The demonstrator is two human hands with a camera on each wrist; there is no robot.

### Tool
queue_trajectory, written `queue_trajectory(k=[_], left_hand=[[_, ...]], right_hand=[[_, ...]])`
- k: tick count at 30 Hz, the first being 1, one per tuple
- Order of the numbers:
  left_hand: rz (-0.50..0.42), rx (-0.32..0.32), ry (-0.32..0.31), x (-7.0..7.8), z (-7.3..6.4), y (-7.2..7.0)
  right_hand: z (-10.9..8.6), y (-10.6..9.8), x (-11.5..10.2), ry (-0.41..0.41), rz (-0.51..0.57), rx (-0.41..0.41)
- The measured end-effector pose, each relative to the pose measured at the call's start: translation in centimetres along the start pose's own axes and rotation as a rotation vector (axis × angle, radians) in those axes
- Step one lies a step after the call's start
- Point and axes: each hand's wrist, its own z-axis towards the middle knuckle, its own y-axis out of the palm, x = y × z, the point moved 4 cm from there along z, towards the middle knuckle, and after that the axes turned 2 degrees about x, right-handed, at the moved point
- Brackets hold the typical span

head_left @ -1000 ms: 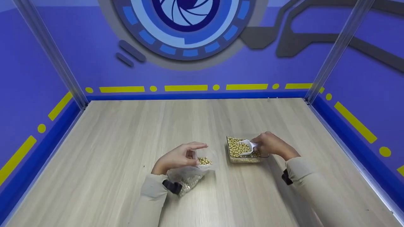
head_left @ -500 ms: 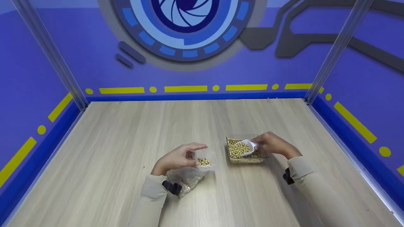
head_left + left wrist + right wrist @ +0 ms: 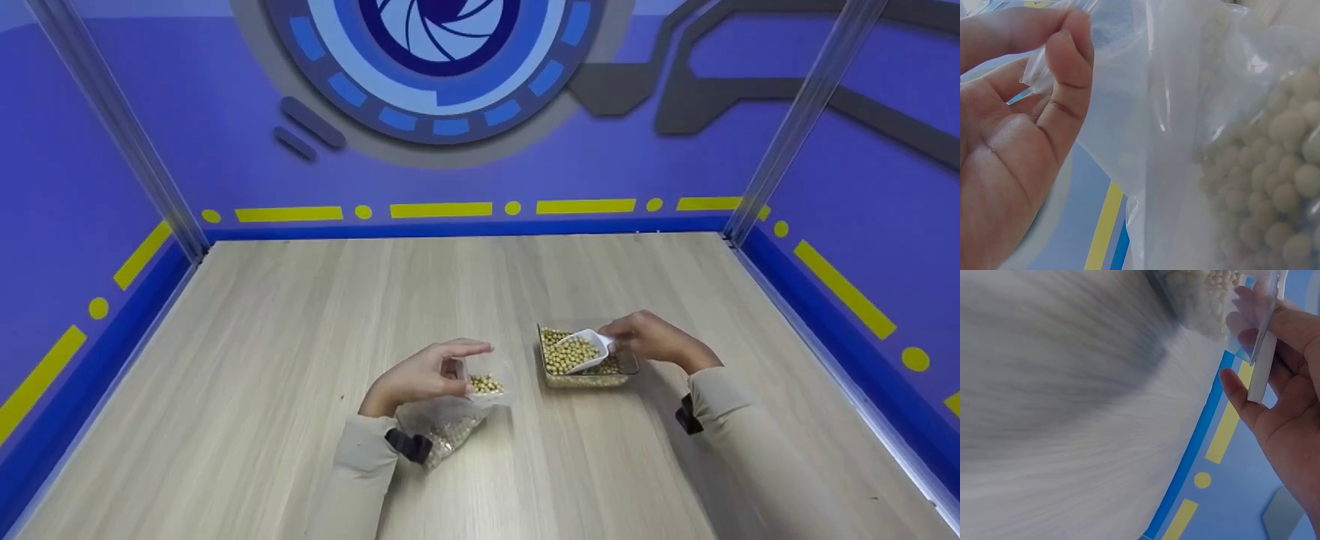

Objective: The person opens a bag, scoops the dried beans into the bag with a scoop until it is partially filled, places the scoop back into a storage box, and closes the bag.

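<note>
My right hand [image 3: 651, 337] grips the handle [image 3: 1264, 367] of a white scoop [image 3: 589, 349]. The scoop's bowl is loaded with round yellow beans and sits within a clear rectangular container [image 3: 592, 381] of the same beans. My left hand [image 3: 420, 376] pinches the mouth of a clear plastic bag [image 3: 450, 420], holding it open toward the right. Beans show through the opening, and more beans [image 3: 1275, 185] fill the bag's lower part in the left wrist view. Left of the container, the bag rests on the table near the left wrist.
Both things stand on a light wood-grain table [image 3: 322, 300]. Blue printed panels [image 3: 442, 180] with yellow marks rise behind it and at both sides. A black strap [image 3: 409, 445] is on the left wrist, another black strap [image 3: 688, 415] on the right.
The scoop has tipped up and shifted slightly right, with beans now heaped in its bowl. My right hand moved with it, while my left hand and the bag stay put.
</note>
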Motion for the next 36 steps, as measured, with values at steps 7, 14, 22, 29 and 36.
queue_trajectory(k=[7,14,22,29,36], left_hand=[[0.02,0.002,0.002,0.0,0.0,0.0],[-0.009,-0.006,0.003,-0.1,0.0,0.0],[-0.013,-0.007,0.006,0.0,0.0,0.0],[-0.009,-0.01,0.007,-0.1,0.0,0.0],[-0.003,-0.009,0.007,0.0,0.0,0.0]], right_hand=[[-0.1,0.0,0.5,-0.005,0.025,-0.004],[-0.3,-0.1,0.7,0.006,0.067,-0.007],[-0.3,-0.1,0.9,0.035,0.095,-0.008],[-0.3,-0.1,0.9,0.035,0.104,-0.003],[-0.5,0.1,1.2,0.048,0.132,0.004]])
